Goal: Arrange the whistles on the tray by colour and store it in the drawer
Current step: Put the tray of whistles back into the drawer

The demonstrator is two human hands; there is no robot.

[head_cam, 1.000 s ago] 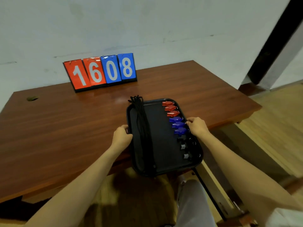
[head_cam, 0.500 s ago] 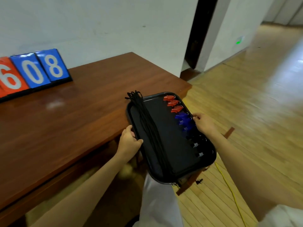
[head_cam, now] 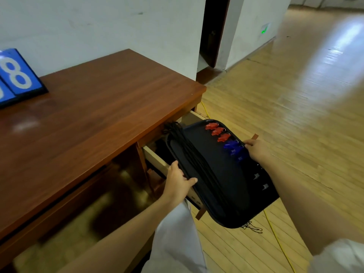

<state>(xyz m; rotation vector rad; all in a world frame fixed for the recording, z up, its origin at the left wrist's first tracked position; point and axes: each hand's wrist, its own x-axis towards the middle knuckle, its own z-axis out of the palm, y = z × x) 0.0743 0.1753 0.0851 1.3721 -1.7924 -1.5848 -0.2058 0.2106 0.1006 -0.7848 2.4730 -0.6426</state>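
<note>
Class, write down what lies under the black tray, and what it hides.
Under the tray the open drawer shows its pale side wall and a dark strip of interior. Wooden floor lies below the near end. The drawer's contents and most of its bottom are covered.

Both hands hold the black tray (head_cam: 214, 174) over the open drawer (head_cam: 157, 161): left hand (head_cam: 178, 183) at one edge, right hand (head_cam: 257, 150) beside the blue whistles (head_cam: 233, 147).

A large white "8" stands on a blue scoreboard card (head_cam: 18, 75) at the far left of the table (head_cam: 102, 107). Only a sliver of a white digit shows on the neighbouring blue card (head_cam: 4, 95), cut off by the frame edge and unreadable.
</note>
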